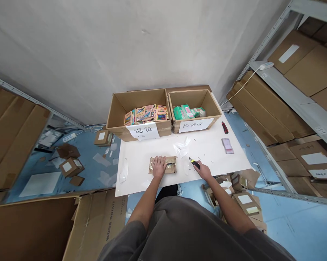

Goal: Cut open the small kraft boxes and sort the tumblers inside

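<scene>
A brown parcel wrapped in shiny tape point(171, 165) lies on the white table point(141, 150) near its front edge. My left hand point(159, 166) rests on top of its left half, fingers stretched out over it and hiding that part. In my right hand point(204, 171) is a box cutter point(195, 164) with a black and yellow body, held to the right of the parcel and apart from it. The tip points up and left; whether the blade is out is too small to tell. Crumpled clear plastic point(182, 148) lies just beyond the box cutter.
Behind the parcel stand a carton of colourful card packs point(116, 112) and a carton of green boxes point(216, 105), both with paper labels. A red and black cutter point(224, 127) and a purplish stack point(227, 145) lie on the right. Shelves and floor cartons point(71, 166) flank the table.
</scene>
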Available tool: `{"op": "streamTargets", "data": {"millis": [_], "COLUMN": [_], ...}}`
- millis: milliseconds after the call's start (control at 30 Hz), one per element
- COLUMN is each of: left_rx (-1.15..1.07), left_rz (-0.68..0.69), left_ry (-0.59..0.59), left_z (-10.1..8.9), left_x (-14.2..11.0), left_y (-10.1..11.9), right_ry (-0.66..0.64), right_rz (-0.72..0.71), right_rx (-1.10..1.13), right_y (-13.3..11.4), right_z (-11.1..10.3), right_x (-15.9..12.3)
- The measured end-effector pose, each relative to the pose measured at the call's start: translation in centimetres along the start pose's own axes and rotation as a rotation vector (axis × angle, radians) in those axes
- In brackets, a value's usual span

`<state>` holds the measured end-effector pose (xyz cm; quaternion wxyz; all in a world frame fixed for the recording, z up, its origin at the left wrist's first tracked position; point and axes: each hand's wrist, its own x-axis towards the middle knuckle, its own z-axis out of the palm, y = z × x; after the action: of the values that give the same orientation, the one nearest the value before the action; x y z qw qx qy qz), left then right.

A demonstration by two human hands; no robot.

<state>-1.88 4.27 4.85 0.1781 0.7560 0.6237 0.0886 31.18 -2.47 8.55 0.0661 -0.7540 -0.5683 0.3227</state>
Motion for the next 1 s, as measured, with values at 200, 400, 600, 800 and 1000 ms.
{"op": "streamTargets", "data": {"millis": [200, 400, 600, 800, 1000], "left_rx": [0.048, 0.037, 0.063, 0.056, 0.040], "left_rz": [0.028, 0.078, 0.115, 0.107, 0.066], "left_ry": [0.028, 0.107, 0.163, 0.154, 0.112], "left_z": [0.2, 1.0, 1.3, 1.3, 0.8], "left_x": [0.4, 0.8, 1.0, 1.1, 0.8], "left_y": [-0.5, -1.3, -1.5, -1.6, -0.5], "right_ry": [-0.003, 0.224, 0.219, 0.377, -0.213], "right_rz": [0.174, 0.358, 0.410, 0.352, 0.048], "right_rx": [0.629, 0.546, 0.435, 0.330, 0.631], "right_y": [-1.3, 2.1, 5.1, 2.5, -6.6], "right_z": [6.9, 8.4, 5.6, 5.0, 12.0], "right_x": [0.0, 2.3, 6.0, 5.3, 0.0]}}
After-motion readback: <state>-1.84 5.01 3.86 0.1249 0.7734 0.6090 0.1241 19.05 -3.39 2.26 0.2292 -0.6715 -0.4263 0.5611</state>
